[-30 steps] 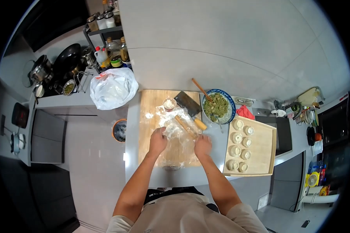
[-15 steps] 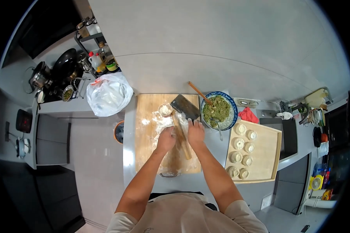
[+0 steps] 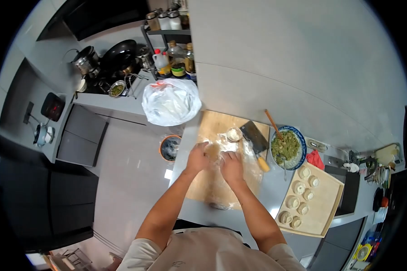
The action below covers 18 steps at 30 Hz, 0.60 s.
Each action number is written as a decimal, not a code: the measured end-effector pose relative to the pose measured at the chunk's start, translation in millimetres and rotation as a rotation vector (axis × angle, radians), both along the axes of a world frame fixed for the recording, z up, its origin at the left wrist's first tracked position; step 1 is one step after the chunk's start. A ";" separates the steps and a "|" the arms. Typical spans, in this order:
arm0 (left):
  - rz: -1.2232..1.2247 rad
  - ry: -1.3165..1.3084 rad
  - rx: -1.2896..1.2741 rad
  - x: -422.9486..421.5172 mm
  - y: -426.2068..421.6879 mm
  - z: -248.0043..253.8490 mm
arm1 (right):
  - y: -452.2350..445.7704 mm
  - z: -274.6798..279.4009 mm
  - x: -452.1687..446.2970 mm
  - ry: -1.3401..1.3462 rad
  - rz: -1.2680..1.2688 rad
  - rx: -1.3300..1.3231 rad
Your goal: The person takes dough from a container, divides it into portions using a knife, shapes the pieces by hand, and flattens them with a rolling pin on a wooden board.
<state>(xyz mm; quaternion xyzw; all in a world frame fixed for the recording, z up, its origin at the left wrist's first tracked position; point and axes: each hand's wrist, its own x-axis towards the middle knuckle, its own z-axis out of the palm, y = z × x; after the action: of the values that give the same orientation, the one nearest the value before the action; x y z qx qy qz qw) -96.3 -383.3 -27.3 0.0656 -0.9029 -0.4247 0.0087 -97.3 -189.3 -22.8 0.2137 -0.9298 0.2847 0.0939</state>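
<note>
My left hand (image 3: 198, 158) is low over the floured wooden board (image 3: 203, 187), with its fingers curled. Beside it, my right hand (image 3: 232, 167) also has bent fingers, pointing away from me. A brownish blur lies between the two hands; what is under the fingers is hidden. Beyond them stands a small bowl of flour (image 3: 234, 134). A cleaver (image 3: 254, 136) with a wooden handle rests on the board, to the right of my right hand. The blue-rimmed bowl (image 3: 301, 135) holds green filling (image 3: 286, 145), a wooden stick and a spoon.
On the right, a wooden tray (image 3: 321, 212) carries several round pale dough pieces (image 3: 292, 202). A white plastic bag (image 3: 172, 103) is at the back left, near bottles. An orange-rimmed bin (image 3: 162, 149) stands left of the counter. A red cloth (image 3: 314, 159) lies beside the sink.
The view has turned, so the board appears farther right. The rolling pin seen between my hands earlier no longer shows clearly. My hands have shifted on the board, uncovering the cleaver's handle.
</note>
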 end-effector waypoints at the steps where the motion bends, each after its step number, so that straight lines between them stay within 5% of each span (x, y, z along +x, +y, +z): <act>1: 0.086 0.036 0.007 -1.2 -19.2 -2.8 | -16.0 2.9 -4.1 0.007 0.008 0.000; 5: 0.182 0.161 -0.051 -11.2 -103.4 4.3 | -85.4 4.7 -25.6 -0.072 0.083 -0.080; 12: 0.208 -0.081 -0.292 -52.8 -224.3 11.6 | -214.7 8.3 -97.2 -0.337 -0.205 0.063; 18: 0.070 0.104 -0.352 -88.3 -299.2 -6.5 | -278.7 4.2 -136.4 -0.215 -0.339 -0.072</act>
<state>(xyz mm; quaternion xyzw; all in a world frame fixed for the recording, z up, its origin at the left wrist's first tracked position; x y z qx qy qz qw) -184.6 -682.5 -33.9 0.0725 -0.9588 -0.2622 0.0816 -233.7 -468.0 -18.6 0.0192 -0.9464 0.3189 0.0484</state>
